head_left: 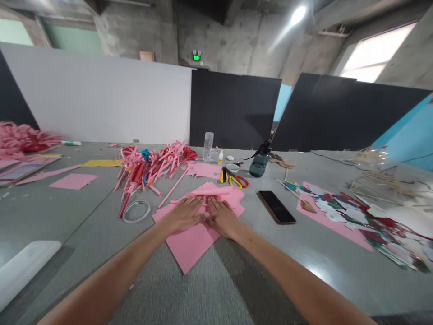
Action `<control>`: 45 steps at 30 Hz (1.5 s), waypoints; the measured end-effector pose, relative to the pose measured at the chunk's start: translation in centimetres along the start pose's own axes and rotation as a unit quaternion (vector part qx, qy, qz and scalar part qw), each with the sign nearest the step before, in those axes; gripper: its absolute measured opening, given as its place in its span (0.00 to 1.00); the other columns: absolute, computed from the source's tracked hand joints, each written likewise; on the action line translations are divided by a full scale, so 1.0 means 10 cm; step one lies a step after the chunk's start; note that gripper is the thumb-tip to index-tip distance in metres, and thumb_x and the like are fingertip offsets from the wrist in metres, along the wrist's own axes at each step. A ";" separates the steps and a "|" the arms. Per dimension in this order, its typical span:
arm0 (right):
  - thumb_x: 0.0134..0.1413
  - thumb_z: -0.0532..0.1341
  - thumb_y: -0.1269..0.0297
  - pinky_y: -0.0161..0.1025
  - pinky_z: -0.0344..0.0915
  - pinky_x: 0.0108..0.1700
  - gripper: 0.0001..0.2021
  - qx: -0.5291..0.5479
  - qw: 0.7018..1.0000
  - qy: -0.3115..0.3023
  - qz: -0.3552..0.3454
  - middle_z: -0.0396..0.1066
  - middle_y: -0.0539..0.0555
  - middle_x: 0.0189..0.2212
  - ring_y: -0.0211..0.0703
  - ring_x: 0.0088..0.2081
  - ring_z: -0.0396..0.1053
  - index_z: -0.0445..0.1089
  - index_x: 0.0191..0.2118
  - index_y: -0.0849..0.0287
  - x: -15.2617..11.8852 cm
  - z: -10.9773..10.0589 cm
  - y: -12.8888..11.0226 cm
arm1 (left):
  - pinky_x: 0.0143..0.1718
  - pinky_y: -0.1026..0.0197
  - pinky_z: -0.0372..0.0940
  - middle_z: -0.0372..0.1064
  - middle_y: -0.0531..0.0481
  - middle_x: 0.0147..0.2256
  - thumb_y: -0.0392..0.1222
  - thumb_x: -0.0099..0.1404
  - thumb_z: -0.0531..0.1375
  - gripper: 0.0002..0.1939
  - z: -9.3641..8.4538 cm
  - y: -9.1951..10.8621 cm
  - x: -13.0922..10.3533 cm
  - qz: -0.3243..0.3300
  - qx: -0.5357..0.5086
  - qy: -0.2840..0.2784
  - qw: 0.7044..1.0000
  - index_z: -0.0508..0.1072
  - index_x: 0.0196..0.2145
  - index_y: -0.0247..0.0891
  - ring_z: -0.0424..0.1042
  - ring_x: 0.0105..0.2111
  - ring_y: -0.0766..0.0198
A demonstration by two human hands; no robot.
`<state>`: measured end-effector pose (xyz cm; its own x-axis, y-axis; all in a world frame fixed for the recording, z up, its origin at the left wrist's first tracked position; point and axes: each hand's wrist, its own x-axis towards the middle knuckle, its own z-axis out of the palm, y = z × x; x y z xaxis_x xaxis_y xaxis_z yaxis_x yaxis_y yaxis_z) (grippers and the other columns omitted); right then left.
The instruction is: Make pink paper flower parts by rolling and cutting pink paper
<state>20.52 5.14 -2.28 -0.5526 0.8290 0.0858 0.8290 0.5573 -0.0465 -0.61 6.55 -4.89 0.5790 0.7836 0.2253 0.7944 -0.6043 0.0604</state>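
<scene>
Several overlapping pink sheets [189, 253] lie on the grey table, one corner pointing toward me. My left hand [185, 214] presses flat on them with its fingers stretched forward. Right beside it, my right hand [221, 216] rests on the same paper, fingers also extended, the two thumbs close together. Beyond the fingertips a pink sheet [211, 190] is curled or folded over. What lies beneath the palms is hidden.
Scissors [237, 181], a white tape ring [136, 211] and a phone [276, 207] lie around the paper. Pink strip bundles [152, 164], a dark bottle [260, 160] and a clear container [208, 145] stand behind. Paper cutouts [365, 216] cover the right side.
</scene>
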 end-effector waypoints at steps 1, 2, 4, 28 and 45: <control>0.68 0.47 0.52 0.58 0.47 0.68 0.33 0.001 1.000 -0.001 0.001 0.47 0.71 0.69 0.60 0.71 0.45 0.53 0.69 0.73 0.00 0.00 0.00 | 0.67 0.47 0.49 0.53 0.41 0.68 0.61 0.74 0.39 0.36 0.00 0.00 0.00 -0.002 0.001 -0.001 1.000 0.55 0.69 0.37 0.53 0.68 0.50; 0.69 0.46 0.52 0.58 0.47 0.68 0.33 0.002 1.000 -0.003 0.002 0.46 0.71 0.70 0.60 0.71 0.45 0.53 0.68 0.73 0.01 0.00 0.00 | 0.67 0.47 0.49 0.53 0.42 0.68 0.61 0.74 0.39 0.35 -0.01 0.00 0.00 -0.005 0.002 -0.003 1.000 0.55 0.69 0.39 0.53 0.68 0.50; 0.69 0.46 0.52 0.57 0.47 0.68 0.33 0.002 1.000 -0.005 0.005 0.46 0.70 0.70 0.60 0.71 0.46 0.53 0.68 0.74 0.01 0.00 0.01 | 0.67 0.45 0.49 0.52 0.42 0.68 0.61 0.74 0.40 0.35 -0.02 -0.01 0.00 -0.006 0.002 -0.005 1.000 0.54 0.70 0.40 0.52 0.68 0.49; 0.69 0.48 0.50 0.56 0.44 0.69 0.33 0.021 0.999 0.019 0.023 0.52 0.68 0.68 0.56 0.70 0.50 0.55 0.69 0.70 0.01 0.07 0.04 | 0.58 0.50 0.61 0.73 0.44 0.51 0.50 0.76 0.47 0.22 -0.41 0.22 0.02 0.060 -0.098 0.061 0.992 0.75 0.53 0.39 0.67 0.54 0.55; 0.67 0.50 0.49 0.56 0.42 0.69 0.35 0.036 0.999 0.012 0.023 0.47 0.67 0.70 0.58 0.71 0.45 0.53 0.69 0.70 0.06 0.11 0.10 | 0.61 0.50 0.59 0.68 0.43 0.56 0.49 0.76 0.44 0.24 -0.29 0.13 0.04 0.044 -0.097 0.053 0.993 0.71 0.59 0.41 0.64 0.58 0.54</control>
<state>20.88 6.26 -3.37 -0.5113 0.8529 0.1053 0.8445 0.5213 -0.1226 0.16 5.62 -1.87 0.6139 0.7129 0.3388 0.6854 -0.6944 0.2192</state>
